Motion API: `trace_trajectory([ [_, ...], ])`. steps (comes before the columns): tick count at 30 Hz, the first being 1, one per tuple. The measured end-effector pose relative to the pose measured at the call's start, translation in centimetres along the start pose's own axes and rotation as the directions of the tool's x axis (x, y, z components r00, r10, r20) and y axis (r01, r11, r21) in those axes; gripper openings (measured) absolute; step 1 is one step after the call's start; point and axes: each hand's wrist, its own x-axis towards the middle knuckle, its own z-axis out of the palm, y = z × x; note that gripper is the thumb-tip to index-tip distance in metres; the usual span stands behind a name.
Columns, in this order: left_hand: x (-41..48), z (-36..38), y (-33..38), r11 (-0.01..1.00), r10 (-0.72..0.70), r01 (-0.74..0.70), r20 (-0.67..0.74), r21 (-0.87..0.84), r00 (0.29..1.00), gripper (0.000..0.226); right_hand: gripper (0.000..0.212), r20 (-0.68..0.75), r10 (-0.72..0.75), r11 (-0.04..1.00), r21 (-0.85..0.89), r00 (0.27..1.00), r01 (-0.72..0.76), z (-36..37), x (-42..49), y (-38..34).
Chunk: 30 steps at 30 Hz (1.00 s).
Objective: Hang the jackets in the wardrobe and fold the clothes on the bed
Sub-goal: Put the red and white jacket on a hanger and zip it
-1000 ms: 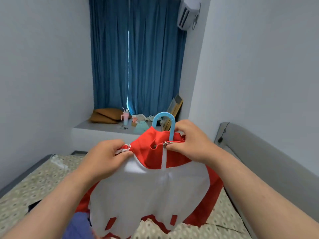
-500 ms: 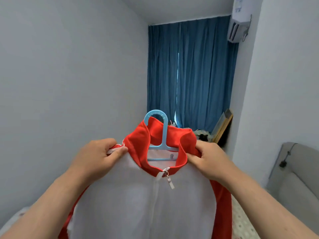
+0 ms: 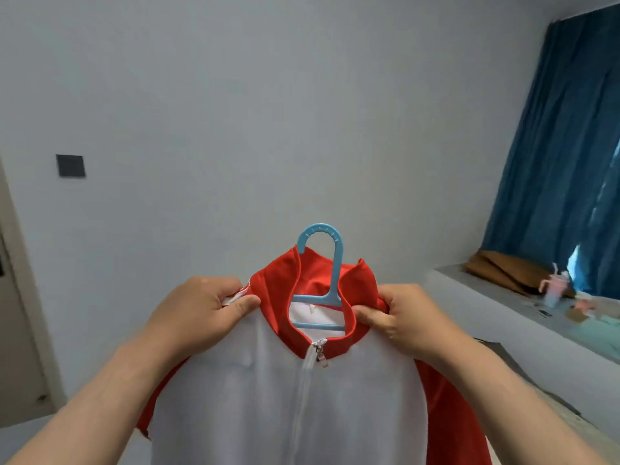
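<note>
A red and white zip jacket [image 3: 268,397] hangs on a light blue plastic hanger [image 3: 330,260], held up in front of me. Its zip is closed up to the red collar, and the hanger's hook sticks up out of the collar. My left hand [image 3: 198,317] pinches the jacket's left shoulder. My right hand [image 3: 402,317] grips the right shoulder beside the collar. The lower part of the jacket runs out of the bottom of the view. No wardrobe or bed is in sight.
A bare grey wall fills the view ahead, with a dark switch plate [image 3: 70,165]. A door frame [image 3: 20,263] stands at the left edge. At the right are blue curtains [image 3: 563,146] and a window ledge [image 3: 486,297] with a brown cushion [image 3: 503,270] and small items.
The view has swung left from the curtains to the bare wall, and the jacket has come with it. My right hand has moved from the zip pull to the right shoulder.
</note>
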Motion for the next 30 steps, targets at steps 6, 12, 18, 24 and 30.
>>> trace_trajectory([
  [6,-7.9,-7.5,-8.5,0.944,-0.321,0.324,-0.059,0.061,0.945,0.051,0.026,0.143,-0.212,0.977,0.025,0.967,0.210,9.4,5.2,-9.4],
  [12,-14.8,-15.0,-16.2,0.828,-0.502,0.529,-0.171,0.186,0.848,0.052,0.049,0.252,-0.309,0.951,0.074,0.917,0.300,18.8,9.6,-19.2],
  [18,-22.5,-21.3,-22.3,0.674,-0.653,0.703,-0.263,0.228,0.710,0.053,0.055,0.388,-0.441,0.895,0.117,0.810,0.431,28.5,12.2,-28.9],
  [24,-30.3,-25.9,-24.2,0.451,-0.755,0.855,-0.400,0.258,0.519,0.059,0.058,0.457,-0.593,0.801,0.244,0.663,0.547,36.6,13.2,-37.2],
  [30,-35.1,-29.5,-23.4,0.250,-0.785,0.923,-0.496,0.293,0.370,0.069,0.066,0.463,-0.731,0.677,0.405,0.501,0.614,42.8,14.4,-44.6],
])
